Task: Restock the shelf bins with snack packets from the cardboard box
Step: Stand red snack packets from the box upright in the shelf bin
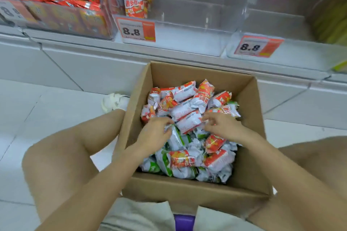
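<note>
Both hands, left hand (156, 130) and right hand (218, 124), curl onto red-and-white foil snack packets (188, 121) in the nearly full brown cardboard box (187, 189), while the clear plastic shelf bin (187, 24) holds few packets, so restocking seems barely begun.

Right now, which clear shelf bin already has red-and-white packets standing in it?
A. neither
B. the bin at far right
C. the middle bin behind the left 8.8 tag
C: a few red-and-white packets stand at the left end of the middle bin; the right bin looks bare.
</note>
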The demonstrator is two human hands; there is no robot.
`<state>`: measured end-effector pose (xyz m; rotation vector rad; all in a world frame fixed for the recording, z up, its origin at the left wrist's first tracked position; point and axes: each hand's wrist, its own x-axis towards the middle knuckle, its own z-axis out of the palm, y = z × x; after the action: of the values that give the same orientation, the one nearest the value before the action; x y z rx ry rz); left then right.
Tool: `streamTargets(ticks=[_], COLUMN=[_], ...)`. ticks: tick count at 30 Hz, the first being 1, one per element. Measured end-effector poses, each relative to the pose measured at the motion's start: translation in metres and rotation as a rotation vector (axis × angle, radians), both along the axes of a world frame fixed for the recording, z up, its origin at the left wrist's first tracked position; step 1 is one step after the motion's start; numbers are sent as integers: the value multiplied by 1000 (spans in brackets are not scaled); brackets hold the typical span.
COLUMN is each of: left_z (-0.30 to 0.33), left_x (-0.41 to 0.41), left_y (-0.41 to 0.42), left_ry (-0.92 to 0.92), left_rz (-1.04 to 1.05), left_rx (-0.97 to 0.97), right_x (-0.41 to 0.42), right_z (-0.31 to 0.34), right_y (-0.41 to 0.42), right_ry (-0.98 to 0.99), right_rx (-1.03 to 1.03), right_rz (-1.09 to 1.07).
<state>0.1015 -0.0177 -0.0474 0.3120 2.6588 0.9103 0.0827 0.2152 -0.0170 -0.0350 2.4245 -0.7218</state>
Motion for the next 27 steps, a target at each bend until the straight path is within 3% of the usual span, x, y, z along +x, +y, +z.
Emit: streamTargets(ticks=[3,6,10,14,16,19,22,25,27], left_z=[-23,-39,-51,-54,-52,-36,-12,17,36], left_x=[20,27,35,40,35,22,16,13,13], left_y=[30,51,65,65,59,48,35,28,27], left_ry=[-189,-263,-362,-336,-385,-453,-620,-766,-785], left_rz=[-133,-195,-235,-285,-170,136,430,600,648], left_rx=[-149,-263,-347,-439,-353,25,474,932,1093], right_x=[31,53,69,74,71,54,38,33,32], right_z=[-29,-47,-70,-75,-66,-38,-10,9,18], right_y=[19,30,31,20,18,24,30,25,19], right_ry=[40,16,-26,-6,-47,-86,-216,-465,-535], right_rx=[423,669,794,756,642,296,-151,-744,-1006], right_rz=[260,554,799,785,637,279,-182,-626,-796])
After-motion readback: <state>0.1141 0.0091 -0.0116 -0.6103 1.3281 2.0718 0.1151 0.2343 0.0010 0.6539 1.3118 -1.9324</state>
